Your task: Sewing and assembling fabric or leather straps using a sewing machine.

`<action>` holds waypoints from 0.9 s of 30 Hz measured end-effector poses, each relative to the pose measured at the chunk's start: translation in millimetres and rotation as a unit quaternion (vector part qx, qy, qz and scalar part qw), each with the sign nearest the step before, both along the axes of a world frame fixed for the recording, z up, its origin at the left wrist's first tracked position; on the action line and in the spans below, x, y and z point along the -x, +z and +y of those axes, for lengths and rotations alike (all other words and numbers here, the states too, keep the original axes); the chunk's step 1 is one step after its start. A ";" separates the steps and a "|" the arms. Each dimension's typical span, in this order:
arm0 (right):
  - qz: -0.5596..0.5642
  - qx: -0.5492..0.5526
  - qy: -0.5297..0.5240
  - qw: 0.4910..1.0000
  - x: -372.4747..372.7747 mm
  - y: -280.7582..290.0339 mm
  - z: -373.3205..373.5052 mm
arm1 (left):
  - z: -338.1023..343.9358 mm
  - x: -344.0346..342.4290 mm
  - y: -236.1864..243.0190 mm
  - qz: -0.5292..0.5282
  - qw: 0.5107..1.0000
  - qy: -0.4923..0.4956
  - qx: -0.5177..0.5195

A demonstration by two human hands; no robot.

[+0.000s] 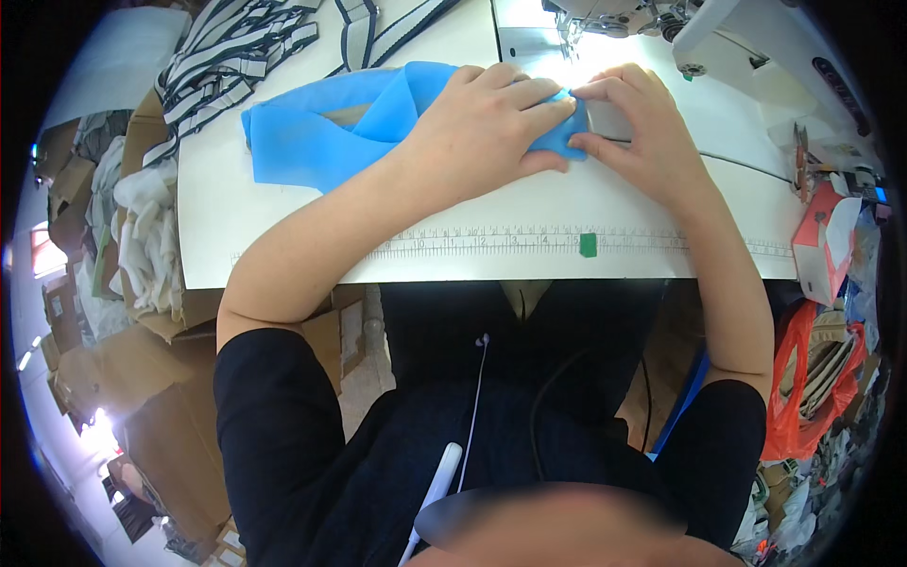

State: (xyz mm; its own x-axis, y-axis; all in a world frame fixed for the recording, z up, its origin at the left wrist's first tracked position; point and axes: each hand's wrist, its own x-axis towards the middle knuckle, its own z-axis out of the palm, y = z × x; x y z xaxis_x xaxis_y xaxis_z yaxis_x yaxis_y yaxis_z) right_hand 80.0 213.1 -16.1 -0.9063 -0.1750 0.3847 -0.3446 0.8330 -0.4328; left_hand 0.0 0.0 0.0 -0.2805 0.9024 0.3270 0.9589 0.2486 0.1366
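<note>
Blue cloth (312,142) lies at the far side of the white table (283,227), its loose, folded length spread to the left and its right end just nearer than the lit needle area of the sewing machine (794,57). The left hand (496,128) rests palm down on that end, fingers spread toward the right and thumb held out from them. The right hand (652,128) comes in from the right, forefinger and thumb set apart at the cloth's right edge. Glare and the small size make it hard to say whether those two fingers grip the cloth, or whether any stitching is in it.

As far as can be judged, the work is partway: the right end is laid out under both hands, while the long left part lies unhandled in soft folds. Handling of this edge looks unfinished, since neither hand is off it.

A printed ruler (472,241) runs along the near edge of the table, and striped straps (236,47) lie heaped at the far left.
</note>
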 end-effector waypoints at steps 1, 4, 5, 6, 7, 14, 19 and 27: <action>0.007 0.003 0.000 1.000 0.2 -0.3 0.7 | 0.6 0.3 -0.1 0.010 1.000 -0.001 -0.007; 0.015 0.005 -0.001 1.000 1.4 -1.5 1.0 | 1.2 2.3 -3.9 0.030 0.999 -0.003 -0.021; 0.015 0.003 0.000 1.000 2.2 -1.5 0.8 | 1.2 2.9 -5.3 0.038 0.999 -0.002 -0.029; 0.016 0.001 0.002 1.000 2.3 -1.0 1.3 | 1.8 2.4 -5.2 0.039 0.999 -0.001 -0.030; 0.011 0.001 -0.002 1.000 1.6 -0.5 1.3 | 2.2 1.4 -4.5 0.031 0.999 0.001 -0.033; -0.011 0.011 0.000 1.000 -1.4 5.0 -1.1 | 1.3 -0.1 -4.7 0.016 0.999 0.003 -0.036; -0.040 0.022 -0.009 0.999 -4.9 7.5 -5.0 | 0.4 -2.6 -7.7 0.028 0.999 0.010 -0.038; -0.010 0.018 0.001 1.000 -0.2 5.2 -0.1 | -1.0 1.1 0.2 -0.009 0.999 0.006 -0.044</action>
